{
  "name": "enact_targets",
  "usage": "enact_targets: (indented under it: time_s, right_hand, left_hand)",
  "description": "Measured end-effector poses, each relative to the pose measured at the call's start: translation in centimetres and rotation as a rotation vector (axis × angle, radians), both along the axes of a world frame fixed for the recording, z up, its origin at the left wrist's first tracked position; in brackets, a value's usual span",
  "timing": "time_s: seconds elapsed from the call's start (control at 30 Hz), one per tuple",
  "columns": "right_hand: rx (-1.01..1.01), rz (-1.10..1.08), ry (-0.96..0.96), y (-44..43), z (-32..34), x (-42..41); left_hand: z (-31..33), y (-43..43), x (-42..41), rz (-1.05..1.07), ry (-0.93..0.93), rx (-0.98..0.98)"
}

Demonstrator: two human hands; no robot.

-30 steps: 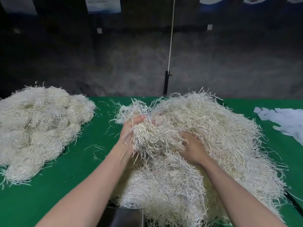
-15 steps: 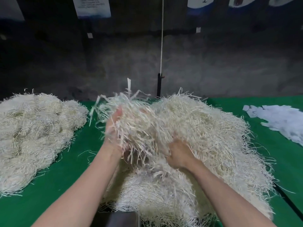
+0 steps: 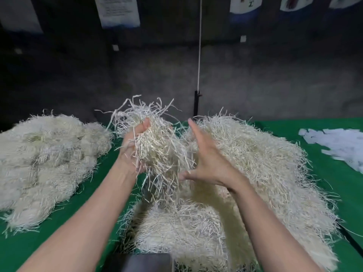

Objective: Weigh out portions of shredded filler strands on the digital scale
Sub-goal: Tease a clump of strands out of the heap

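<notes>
The left hand (image 3: 135,152) curls around a clump of shredded strands (image 3: 161,146) above the large heap (image 3: 255,163) on the green tabletop (image 3: 334,173). The right hand (image 3: 208,160) is spread, fingers straight, holding nothing. Trailing strands may snag the heap and shed, skewing the portion bound for the dark object (image 3: 137,262) at the near edge, probably the scale.

A packing workshop: bare concrete wall (image 3: 255,75) with hung notices (image 3: 117,10), green-covered worktable (image 3: 343,183) heaped with shredded filler strands (image 3: 255,163).

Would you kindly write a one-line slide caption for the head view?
Left hand holds a clump of shredded strands above the pile, right hand open beside it.
</notes>
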State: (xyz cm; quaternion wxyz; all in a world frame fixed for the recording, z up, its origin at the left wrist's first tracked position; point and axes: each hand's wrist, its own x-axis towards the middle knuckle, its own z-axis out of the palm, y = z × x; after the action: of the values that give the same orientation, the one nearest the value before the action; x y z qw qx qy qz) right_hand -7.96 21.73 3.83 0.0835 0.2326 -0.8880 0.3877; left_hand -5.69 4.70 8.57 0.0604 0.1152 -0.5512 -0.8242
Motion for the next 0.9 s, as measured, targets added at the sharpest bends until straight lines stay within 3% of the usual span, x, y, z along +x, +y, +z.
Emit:
enact_targets:
  time_s: [0.07, 0.13, 0.17, 0.2, 0.27, 0.33, 0.4, 0.47, 0.57, 0.67, 0.77, 0.9]
  right_hand:
    - [-0.132, 0.132, -0.207, -2.4, -1.1, -0.6]
    - [-0.001, 0.172, -0.458, -4.7, -4.1, -0.7]
    - [0.088, 0.141, -0.467, -5.6, -5.9, -0.9]
    - [0.109, 0.103, -0.454, -6.0, -7.3, -1.0]
    - [-0.046, 0.066, -0.391, -5.6, -8.6, -1.3]
    - [-0.207, -0.025, -0.407, -4.3, -8.2, -1.8]
    - [-0.264, -0.095, -0.386, -3.7, -7.6, -2.1]
    - [-0.223, -0.098, -0.317, -3.8, -7.2, -2.3]
    - [-0.233, -0.054, -0.284, -2.9, -7.7, -2.5]
    - [-0.055, -0.118, -0.23, -1.3, -9.0, -3.2]
    - [0.122, -0.176, -0.203, -0.2, -11.1, -4.4]
    - [0.197, -0.268, -0.22, 3.0, -13.1, -4.9]
  left_hand:
    - [0.5, 0.0, 0.1, -0.037, 0.059, -0.044]
    - [0.6, -0.3, -0.6, -0.057, 0.111, 0.023]
    - [0.8, -0.5, -1.3, -0.065, 0.143, -0.005]
    - [0.9, -1.0, -1.7, -0.114, 0.184, -0.165]
    - [-0.1, -2.1, -2.7, -0.287, 0.25, -0.67]
    - [-2.8, -2.6, -3.4, -0.472, 0.172, -1.167]
    - [-6.1, -2.3, -3.7, -0.571, 0.023, -1.5]
    - [-8.0, -1.5, -3.5, -0.53, 0.012, -1.66]
    - [-8.1, -1.6, -5.0, -0.335, 0.055, -1.502]
    - [-4.7, -2.2, -4.4, -0.333, 0.051, -0.745]
    - [-3.1, -1.3, -2.4, -0.141, 0.031, -0.214]
    - [-4.1, 0.3, -1.6, 0.0, -0.157, -0.113]
